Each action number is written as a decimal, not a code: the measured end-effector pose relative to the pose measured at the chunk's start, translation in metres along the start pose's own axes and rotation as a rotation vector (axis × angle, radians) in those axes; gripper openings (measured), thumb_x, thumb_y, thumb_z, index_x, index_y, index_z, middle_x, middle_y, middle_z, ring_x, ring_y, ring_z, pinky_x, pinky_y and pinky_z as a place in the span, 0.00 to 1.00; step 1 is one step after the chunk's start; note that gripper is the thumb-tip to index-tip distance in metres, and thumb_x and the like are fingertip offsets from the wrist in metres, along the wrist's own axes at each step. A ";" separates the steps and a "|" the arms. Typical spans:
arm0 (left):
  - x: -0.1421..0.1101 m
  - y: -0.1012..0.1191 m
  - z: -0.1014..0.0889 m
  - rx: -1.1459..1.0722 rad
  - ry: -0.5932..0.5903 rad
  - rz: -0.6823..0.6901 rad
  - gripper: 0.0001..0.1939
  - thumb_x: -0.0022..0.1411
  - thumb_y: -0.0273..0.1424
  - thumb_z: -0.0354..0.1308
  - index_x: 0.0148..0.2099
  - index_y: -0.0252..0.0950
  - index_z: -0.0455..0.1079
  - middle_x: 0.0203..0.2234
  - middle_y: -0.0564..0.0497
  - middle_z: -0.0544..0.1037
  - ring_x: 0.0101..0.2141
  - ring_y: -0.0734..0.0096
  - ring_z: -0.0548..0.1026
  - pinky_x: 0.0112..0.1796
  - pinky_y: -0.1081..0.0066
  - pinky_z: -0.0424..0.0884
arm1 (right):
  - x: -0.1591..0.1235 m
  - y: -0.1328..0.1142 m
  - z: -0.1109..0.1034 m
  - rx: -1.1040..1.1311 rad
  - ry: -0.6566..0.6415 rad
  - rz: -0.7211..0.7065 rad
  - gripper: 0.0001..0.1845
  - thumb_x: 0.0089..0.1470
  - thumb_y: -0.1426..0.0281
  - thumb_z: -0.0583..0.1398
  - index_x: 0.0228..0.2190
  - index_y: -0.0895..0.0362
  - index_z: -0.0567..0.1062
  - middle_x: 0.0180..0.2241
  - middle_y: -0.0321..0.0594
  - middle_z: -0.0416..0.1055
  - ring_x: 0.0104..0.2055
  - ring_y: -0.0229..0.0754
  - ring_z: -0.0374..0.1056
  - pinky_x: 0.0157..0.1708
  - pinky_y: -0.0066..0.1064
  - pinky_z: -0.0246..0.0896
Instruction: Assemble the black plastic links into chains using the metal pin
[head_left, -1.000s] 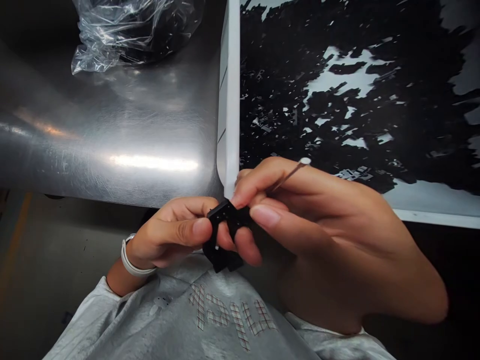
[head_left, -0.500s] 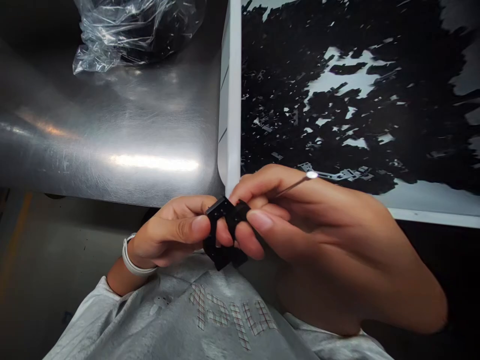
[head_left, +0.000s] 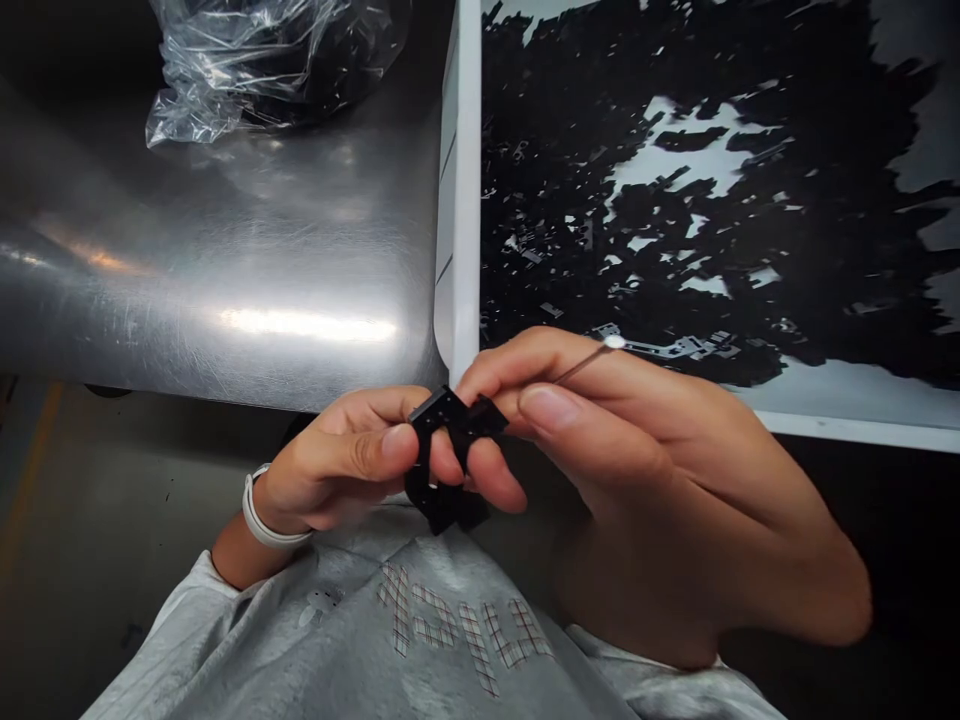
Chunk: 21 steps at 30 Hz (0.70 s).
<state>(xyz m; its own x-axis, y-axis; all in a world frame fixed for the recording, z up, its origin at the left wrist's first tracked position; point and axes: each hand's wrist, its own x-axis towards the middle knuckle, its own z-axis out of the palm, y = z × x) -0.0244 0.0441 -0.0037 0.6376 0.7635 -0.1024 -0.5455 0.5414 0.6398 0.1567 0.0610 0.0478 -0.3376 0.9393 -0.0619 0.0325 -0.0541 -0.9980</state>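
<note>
Scratched metal table [head_left: 187, 230] gleaming across the upper left, crumpled clear plastic bag [head_left: 225, 70] lying on it up top; and upper right, a white tray [head_left: 469, 200], black parts [head_left: 832, 170] strewn thick across it!

The left hand [head_left: 360, 448] grips a black part [head_left: 437, 408]; the right hand [head_left: 630, 430], beside it, holds a white-tipped rod [head_left: 613, 342].

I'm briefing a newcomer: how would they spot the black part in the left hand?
Find the white-rimmed tray at the picture's right and follow its left edge down. Just below that edge, the left hand grips the angular black part; unlike the dark pieces lying in the tray, this one is held.
</note>
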 end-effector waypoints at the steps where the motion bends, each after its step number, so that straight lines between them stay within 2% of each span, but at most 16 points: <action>1: 0.000 0.001 0.001 -0.011 -0.006 0.011 0.20 0.61 0.50 0.67 0.31 0.38 0.76 0.27 0.50 0.77 0.28 0.69 0.74 0.36 0.67 0.68 | 0.000 -0.001 0.001 0.043 -0.022 0.026 0.08 0.64 0.65 0.63 0.32 0.51 0.79 0.16 0.30 0.72 0.23 0.39 0.78 0.22 0.23 0.74; 3: 0.001 0.002 0.002 -0.023 -0.009 0.016 0.19 0.61 0.49 0.67 0.31 0.38 0.77 0.26 0.51 0.76 0.29 0.69 0.74 0.37 0.68 0.69 | 0.002 -0.003 0.003 0.148 -0.109 0.088 0.09 0.61 0.62 0.68 0.32 0.51 0.77 0.17 0.29 0.72 0.24 0.38 0.77 0.23 0.22 0.73; 5: 0.001 0.003 0.003 -0.008 -0.011 0.009 0.18 0.62 0.48 0.67 0.31 0.38 0.77 0.25 0.51 0.76 0.30 0.69 0.74 0.37 0.68 0.69 | 0.004 -0.006 0.006 0.195 -0.126 0.125 0.13 0.57 0.61 0.72 0.29 0.52 0.75 0.18 0.28 0.72 0.22 0.35 0.75 0.22 0.21 0.71; 11: 0.003 0.000 0.004 0.045 -0.031 0.000 0.21 0.64 0.47 0.65 0.27 0.37 0.71 0.22 0.51 0.73 0.27 0.72 0.70 0.37 0.70 0.69 | 0.007 -0.011 0.006 0.208 -0.136 0.109 0.17 0.56 0.67 0.73 0.24 0.54 0.72 0.20 0.27 0.72 0.19 0.26 0.67 0.20 0.14 0.65; 15: 0.003 -0.001 0.004 0.038 -0.002 -0.025 0.22 0.61 0.49 0.66 0.27 0.37 0.71 0.24 0.50 0.75 0.29 0.68 0.73 0.40 0.67 0.69 | 0.005 -0.008 0.002 0.151 -0.141 0.079 0.16 0.57 0.66 0.72 0.25 0.54 0.73 0.21 0.28 0.73 0.21 0.27 0.68 0.21 0.15 0.65; 19: 0.002 0.000 0.004 0.052 0.023 -0.044 0.22 0.59 0.51 0.67 0.28 0.37 0.72 0.27 0.48 0.78 0.32 0.65 0.76 0.39 0.66 0.69 | 0.004 -0.007 0.003 0.204 -0.137 0.131 0.16 0.58 0.60 0.72 0.28 0.54 0.74 0.22 0.29 0.76 0.22 0.29 0.70 0.22 0.17 0.67; 21: 0.002 0.000 0.004 0.055 0.007 -0.050 0.22 0.60 0.51 0.67 0.28 0.38 0.71 0.26 0.48 0.78 0.33 0.63 0.77 0.40 0.65 0.69 | 0.005 -0.008 0.004 0.220 -0.135 0.155 0.17 0.56 0.61 0.73 0.26 0.54 0.73 0.21 0.28 0.74 0.22 0.28 0.70 0.23 0.16 0.67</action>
<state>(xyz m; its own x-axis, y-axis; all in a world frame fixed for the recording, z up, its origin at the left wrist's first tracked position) -0.0209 0.0445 -0.0005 0.6594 0.7386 -0.1401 -0.4827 0.5588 0.6743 0.1513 0.0650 0.0557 -0.4672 0.8612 -0.2001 -0.1065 -0.2795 -0.9542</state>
